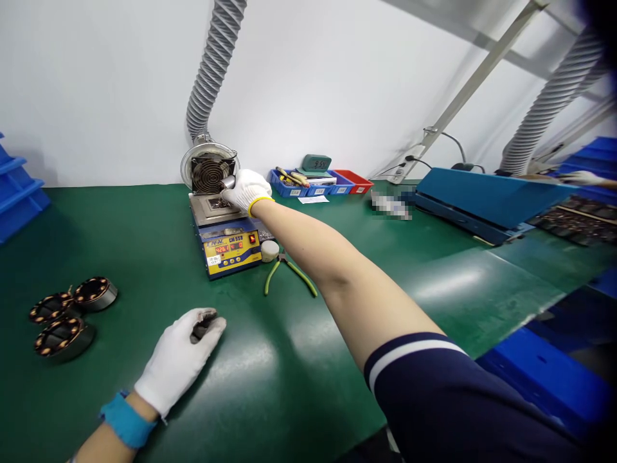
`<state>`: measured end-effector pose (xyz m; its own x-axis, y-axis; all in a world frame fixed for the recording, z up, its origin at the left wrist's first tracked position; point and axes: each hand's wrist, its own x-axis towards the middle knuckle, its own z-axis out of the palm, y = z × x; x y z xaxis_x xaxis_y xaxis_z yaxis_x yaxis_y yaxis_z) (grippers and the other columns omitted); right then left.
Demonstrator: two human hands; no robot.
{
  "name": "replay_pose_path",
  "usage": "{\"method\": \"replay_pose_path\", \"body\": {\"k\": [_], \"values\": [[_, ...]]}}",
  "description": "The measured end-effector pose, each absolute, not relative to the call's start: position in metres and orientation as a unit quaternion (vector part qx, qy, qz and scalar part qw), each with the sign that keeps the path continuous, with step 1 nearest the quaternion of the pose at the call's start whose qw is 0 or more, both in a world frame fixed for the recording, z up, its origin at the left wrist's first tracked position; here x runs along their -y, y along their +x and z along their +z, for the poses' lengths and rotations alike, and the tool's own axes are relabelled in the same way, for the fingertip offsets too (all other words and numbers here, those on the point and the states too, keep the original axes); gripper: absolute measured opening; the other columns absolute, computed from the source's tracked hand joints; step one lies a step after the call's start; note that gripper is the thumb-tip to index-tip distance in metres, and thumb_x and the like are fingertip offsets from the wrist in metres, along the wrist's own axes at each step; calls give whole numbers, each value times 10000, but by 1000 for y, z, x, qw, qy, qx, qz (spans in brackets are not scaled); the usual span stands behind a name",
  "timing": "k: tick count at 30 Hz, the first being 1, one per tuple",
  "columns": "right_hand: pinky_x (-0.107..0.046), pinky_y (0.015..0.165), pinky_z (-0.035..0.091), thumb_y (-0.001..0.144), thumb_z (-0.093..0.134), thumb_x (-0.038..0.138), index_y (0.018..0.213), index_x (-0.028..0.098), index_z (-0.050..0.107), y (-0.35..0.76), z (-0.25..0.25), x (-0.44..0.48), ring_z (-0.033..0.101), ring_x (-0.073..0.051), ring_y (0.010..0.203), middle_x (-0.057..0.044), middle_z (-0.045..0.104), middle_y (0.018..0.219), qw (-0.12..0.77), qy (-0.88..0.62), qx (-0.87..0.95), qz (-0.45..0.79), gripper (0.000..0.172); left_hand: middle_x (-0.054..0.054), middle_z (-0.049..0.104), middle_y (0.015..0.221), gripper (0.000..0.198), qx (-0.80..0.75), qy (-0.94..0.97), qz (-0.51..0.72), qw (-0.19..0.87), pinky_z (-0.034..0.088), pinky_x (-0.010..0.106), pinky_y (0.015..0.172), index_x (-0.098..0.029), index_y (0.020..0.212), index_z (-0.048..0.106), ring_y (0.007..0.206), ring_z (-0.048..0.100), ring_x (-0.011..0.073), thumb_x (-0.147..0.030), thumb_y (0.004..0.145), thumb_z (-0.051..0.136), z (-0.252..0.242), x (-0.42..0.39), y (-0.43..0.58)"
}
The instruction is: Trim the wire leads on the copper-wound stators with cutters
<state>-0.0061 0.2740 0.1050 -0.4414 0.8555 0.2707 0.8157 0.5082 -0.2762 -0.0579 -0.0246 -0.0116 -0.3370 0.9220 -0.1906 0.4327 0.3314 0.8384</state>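
White cotton gloves are being worn on both hands at a bench covered by a green mat (pixel 144 244). Nearest the camera, the left hand (pixel 176 360) is being rested on the mat, its fingers being curled loosely around a small dark part (pixel 202 325) that is being cradled at the fingertips. A blue wrist strap (pixel 126 421) is being worn just behind the glove.

To the left of that hand, three round wound coils (pixel 95 293) are being kept together in a cluster on the mat, touching or almost touching one another.

Farther out, the right arm is being stretched across the bench. The right hand (pixel 245 188) is being held above the top plate of a blue-and-yellow solder pot (pixel 226 235), with its fingers being closed on a small metallic piece (pixel 228 182) – how much of the piece is being gripped cannot be told at this distance. Red digits are being shown on the pot's front panel.

Just beside the pot, green-handled cutters (pixel 289 270) and a white round object (pixel 269 250) are being left on the mat.

Behind the pot, a fume fan (pixel 209 168) is being fed by a grey ribbed hose (pixel 212 64). Blue bins (pixel 313 183) and a red tray (pixel 354 182) are being stored along the wall, and – far right – another person's gloved hand (pixel 581 177) is being held beyond a blue machine (pixel 482 196).
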Motion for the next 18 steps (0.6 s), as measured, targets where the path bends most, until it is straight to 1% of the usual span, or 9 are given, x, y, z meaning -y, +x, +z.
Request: {"method": "replay_pose_path", "body": {"k": [4,8,14,18], "values": [[-434,927,575,826,633,494,1106,166,665,-6,104,-278,669,-339,1140,-126,694,1202,197,-495,845,51,433,107,746,1160,646,-739,463,349,343,527,464,1012,-207,1103,704,1080,684,295,-735,768,540,-15,25,-59],[-443,937,571,838,634,482,1113,157,663,-5,106,-275,668,-336,1141,-138,695,1201,198,-489,848,49,427,121,749,1154,630,-736,471,354,333,541,463,995,-202,1096,711,1070,693,303,-723,784,547,-16,25,-60],[-449,918,574,823,661,485,1127,147,671,-5,106,-272,670,-342,1127,-148,697,1193,191,-485,852,56,455,121,750,1151,609,-733,475,359,328,550,471,987,-208,1088,714,1057,702,305,-718,792,563,-17,25,-61],[-429,925,560,830,648,484,1127,152,686,-1,111,-277,673,-329,1115,-147,706,1176,221,-488,842,67,447,116,744,1159,610,-733,467,360,338,533,480,1007,-206,1102,704,1078,691,303,-707,783,566,-18,26,-61]]}}
